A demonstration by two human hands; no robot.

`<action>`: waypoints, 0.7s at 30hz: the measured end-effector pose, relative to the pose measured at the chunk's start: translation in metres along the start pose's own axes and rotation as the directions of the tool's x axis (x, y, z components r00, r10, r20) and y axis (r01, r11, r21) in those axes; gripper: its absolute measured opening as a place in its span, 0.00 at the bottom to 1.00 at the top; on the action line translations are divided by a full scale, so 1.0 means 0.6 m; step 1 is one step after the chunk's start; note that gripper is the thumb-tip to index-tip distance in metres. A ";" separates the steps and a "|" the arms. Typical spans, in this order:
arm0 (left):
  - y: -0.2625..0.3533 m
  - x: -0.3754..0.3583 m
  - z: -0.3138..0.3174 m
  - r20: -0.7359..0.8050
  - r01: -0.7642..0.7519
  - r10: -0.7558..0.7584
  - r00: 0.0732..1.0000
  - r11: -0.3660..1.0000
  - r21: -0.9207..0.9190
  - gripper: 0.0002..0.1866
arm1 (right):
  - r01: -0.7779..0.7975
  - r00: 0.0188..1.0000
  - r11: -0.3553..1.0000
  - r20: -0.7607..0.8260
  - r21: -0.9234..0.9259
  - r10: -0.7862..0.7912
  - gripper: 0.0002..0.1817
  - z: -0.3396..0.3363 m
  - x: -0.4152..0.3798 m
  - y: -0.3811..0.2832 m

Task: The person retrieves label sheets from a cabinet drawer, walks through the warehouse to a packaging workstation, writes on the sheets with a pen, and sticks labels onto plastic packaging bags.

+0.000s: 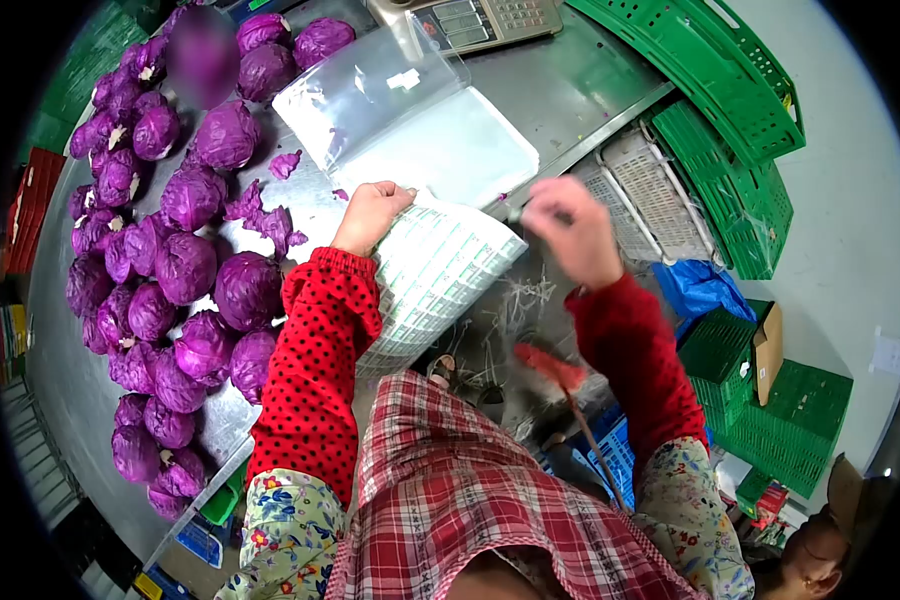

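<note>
A sheet of labels [435,270] with green print hangs curved over the table's front edge. Its upper left corner is pinched in my left hand [375,215], the fingers pressed together. My right hand [575,228] is raised just beyond the sheet's right corner, blurred, with thumb and fingers drawn together; whatever lies between them is too small to make out. Behind the sheet, a clear plastic folder [370,95] lies spread on the metal table, with a white sheet [460,150] on its right part. Many purple cabbages [185,268] cover the table's left side.
A weighing scale [470,22] stands at the back. Green crates [710,70] and a white basket [650,195] are at the right, with a blue bag [705,290] below. A red broom [550,368] leans near the floor. Part of another person [818,548] shows at lower right.
</note>
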State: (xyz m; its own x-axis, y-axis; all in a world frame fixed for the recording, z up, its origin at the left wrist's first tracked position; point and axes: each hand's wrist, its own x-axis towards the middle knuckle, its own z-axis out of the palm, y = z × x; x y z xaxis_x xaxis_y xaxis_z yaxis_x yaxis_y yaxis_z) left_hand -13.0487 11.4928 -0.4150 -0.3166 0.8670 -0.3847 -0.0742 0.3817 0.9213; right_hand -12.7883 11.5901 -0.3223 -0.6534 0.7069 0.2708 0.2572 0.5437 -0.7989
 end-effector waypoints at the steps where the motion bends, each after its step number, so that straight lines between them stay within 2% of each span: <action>1: -0.001 -0.004 0.002 0.003 -0.005 0.005 1.000 1.000 -0.003 0.13 | -0.137 0.990 0.990 -0.024 0.026 0.138 0.05 -0.014 0.020 0.001; 3: 0.000 -0.006 0.004 0.009 0.020 -0.020 1.000 1.000 0.003 0.13 | -0.156 0.986 0.969 0.090 0.191 0.141 0.06 -0.020 0.080 0.034; 4: -0.009 -0.001 0.005 0.003 0.005 -0.005 1.000 1.000 0.024 0.13 | -0.102 0.980 0.994 0.167 -0.037 0.107 0.08 -0.015 0.115 0.038; 7: -0.009 0.005 0.002 0.040 0.026 -0.029 0.999 0.997 0.069 0.13 | -0.047 0.948 0.964 0.293 -0.263 0.126 0.07 0.035 0.197 0.078; 8: -0.007 0.008 -0.003 0.084 0.032 -0.038 0.996 0.997 0.064 0.11 | -0.051 0.951 0.963 0.282 -0.264 0.127 0.07 0.056 0.219 0.086; 9: -0.009 0.010 -0.005 0.088 0.036 -0.041 0.995 0.997 0.064 0.11 | -0.055 0.941 0.913 0.285 -0.405 0.183 0.08 0.080 0.235 0.096; 10: -0.012 0.009 -0.003 0.088 0.046 -0.044 0.995 0.999 -0.023 0.10 | -0.051 0.927 0.842 0.288 -0.538 0.240 0.09 0.100 0.248 0.116; 11: -0.015 0.010 -0.003 0.091 0.062 -0.052 0.995 0.992 -0.109 0.11 | -0.058 0.922 0.840 0.295 -0.539 0.253 0.09 0.119 0.257 0.144; 12: -0.020 0.015 -0.007 0.096 0.018 -0.008 0.995 0.994 -0.103 0.11 | -0.072 0.908 0.837 0.312 -0.543 0.281 0.11 0.138 0.263 0.182; 13: -0.011 0.017 -0.012 0.115 0.035 -0.023 0.993 0.994 -0.106 0.11 | -0.092 0.892 0.830 0.324 -0.550 0.313 0.13 0.144 0.270 0.187; 14: -0.005 0.016 -0.015 0.129 0.069 -0.049 0.990 0.985 -0.156 0.10 | -0.099 0.863 0.740 0.313 -0.666 0.397 0.17 0.135 0.280 0.194; 15: -0.006 0.007 -0.011 0.145 0.120 -0.090 0.985 0.970 -0.212 0.10 | -0.138 0.907 0.708 0.199 -0.693 0.371 0.20 0.126 0.274 0.183; 17: -0.015 0.011 -0.014 0.191 0.158 -0.117 0.974 0.963 -0.216 0.10 | -0.087 0.913 0.672 0.211 -0.735 0.349 0.24 0.094 0.282 0.146; 18: -0.011 0.012 -0.014 0.205 0.180 -0.133 0.970 0.955 -0.233 0.10 | 0.019 0.912 0.745 0.318 -0.667 0.261 0.26 0.094 0.279 0.156; 19: -0.005 0.013 -0.018 0.212 0.197 -0.145 0.966 0.948 -0.249 0.09 | 0.022 0.912 0.743 0.319 -0.669 0.260 0.26 0.106 0.261 0.155; 20: -0.009 0.016 -0.018 0.216 0.187 -0.136 0.967 0.954 -0.235 0.10 | 0.209 0.894 0.806 0.441 -0.554 0.072 0.23 0.123 0.226 0.143; 21: -0.009 0.018 -0.018 0.214 0.181 -0.131 0.968 0.955 -0.234 0.10 | 0.385 0.837 0.825 0.533 -0.414 -0.124 0.21 0.136 0.203 0.136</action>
State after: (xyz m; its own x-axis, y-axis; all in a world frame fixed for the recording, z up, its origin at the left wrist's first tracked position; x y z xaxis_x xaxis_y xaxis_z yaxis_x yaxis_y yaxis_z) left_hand -13.0617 11.4965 -0.4236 -0.0943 0.8578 -0.5052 -0.3493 0.4467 0.8237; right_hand -12.9050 11.6836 -0.3987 -0.9581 0.2837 0.0395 0.2552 0.9081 -0.3321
